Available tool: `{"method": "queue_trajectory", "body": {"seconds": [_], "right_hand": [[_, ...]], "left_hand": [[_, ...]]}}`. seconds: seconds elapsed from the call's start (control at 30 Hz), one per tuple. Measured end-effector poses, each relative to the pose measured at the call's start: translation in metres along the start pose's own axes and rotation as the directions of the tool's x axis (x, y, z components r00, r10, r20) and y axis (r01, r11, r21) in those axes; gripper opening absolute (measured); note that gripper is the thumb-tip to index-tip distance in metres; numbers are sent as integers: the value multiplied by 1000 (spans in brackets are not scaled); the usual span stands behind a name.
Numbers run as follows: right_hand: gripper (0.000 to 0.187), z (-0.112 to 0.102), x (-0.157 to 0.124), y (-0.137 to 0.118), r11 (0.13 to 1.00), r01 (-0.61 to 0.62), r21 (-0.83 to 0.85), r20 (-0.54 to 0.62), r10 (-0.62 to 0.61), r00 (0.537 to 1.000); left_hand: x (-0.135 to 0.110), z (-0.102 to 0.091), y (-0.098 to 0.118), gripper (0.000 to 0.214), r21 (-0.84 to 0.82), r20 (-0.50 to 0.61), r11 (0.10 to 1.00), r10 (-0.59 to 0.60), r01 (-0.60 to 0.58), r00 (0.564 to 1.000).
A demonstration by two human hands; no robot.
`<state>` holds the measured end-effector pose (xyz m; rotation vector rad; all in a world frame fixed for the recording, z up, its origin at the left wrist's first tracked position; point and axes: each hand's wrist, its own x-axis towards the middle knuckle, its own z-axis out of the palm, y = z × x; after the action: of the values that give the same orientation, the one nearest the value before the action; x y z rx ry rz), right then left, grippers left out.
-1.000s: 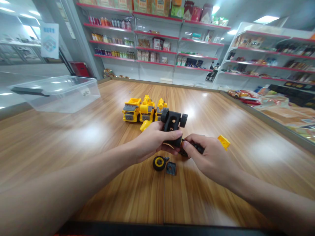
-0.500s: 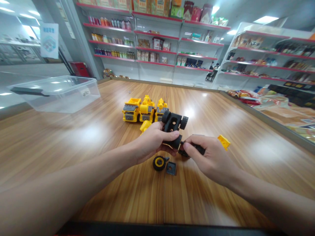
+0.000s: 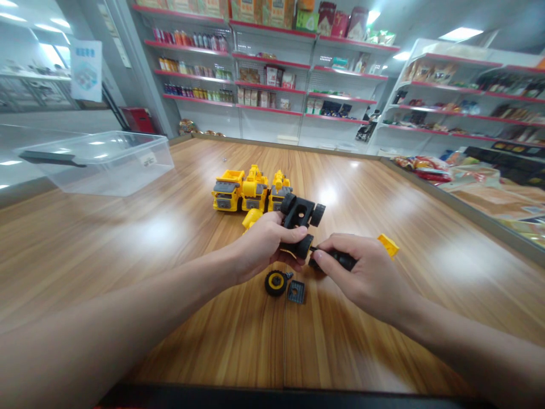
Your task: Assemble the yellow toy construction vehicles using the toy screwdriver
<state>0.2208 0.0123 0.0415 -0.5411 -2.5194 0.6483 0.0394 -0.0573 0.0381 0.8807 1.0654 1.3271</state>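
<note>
My left hand point(image 3: 272, 241) is closed round a black toy truck chassis point(image 3: 300, 215) with black wheels, tilted above the table. In my right hand point(image 3: 355, 264) is a black-handled screwdriver point(image 3: 340, 258), its shaft pointing at the wheel point(image 3: 305, 246) on the chassis's near right corner. Whether the tip sits in a screw I cannot tell. Below the hands lie a loose wheel point(image 3: 276, 282) with a yellow rim and a small grey square plate point(image 3: 296, 291). A dark part, perhaps another wheel, is partly hidden under the screwdriver.
Behind my left hand stand several yellow toy trucks point(image 3: 227, 193), with a yellow rounded part point(image 3: 252, 218) before them. Another yellow piece point(image 3: 388, 245) lies beyond my right hand. A clear plastic bin point(image 3: 114, 170) is at the table's left; packaged goods point(image 3: 481, 182) line the right side.
The chassis's near end has shifted slightly left, and the screwdriver has turned a little in my right hand. Both hands keep their hold.
</note>
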Motion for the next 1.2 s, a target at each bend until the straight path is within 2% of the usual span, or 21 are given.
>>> {"method": "queue_trajectory", "body": {"seconds": [0.33,0.73,1.0,1.2], "right_hand": [[18,3,0,1,1000,5,2,-17,-5,1000],[37,3,1,3,1000,-8,-5,23,8,1000],[19,1,0,0,1000,8,9,6,-8,1000],[25,2,0,1,1000,16,21,18,-16,1000]], "left_hand": [[-1,-1,-1,22,49,48,998,33,-36,998],[0,-2,-2,24,84,45,995,47,-51,998],[0,0,-3,22,-8,39,1000,-1,1,999],[0,-2,-3,24,15,61,1000,10,-11,998]]}}
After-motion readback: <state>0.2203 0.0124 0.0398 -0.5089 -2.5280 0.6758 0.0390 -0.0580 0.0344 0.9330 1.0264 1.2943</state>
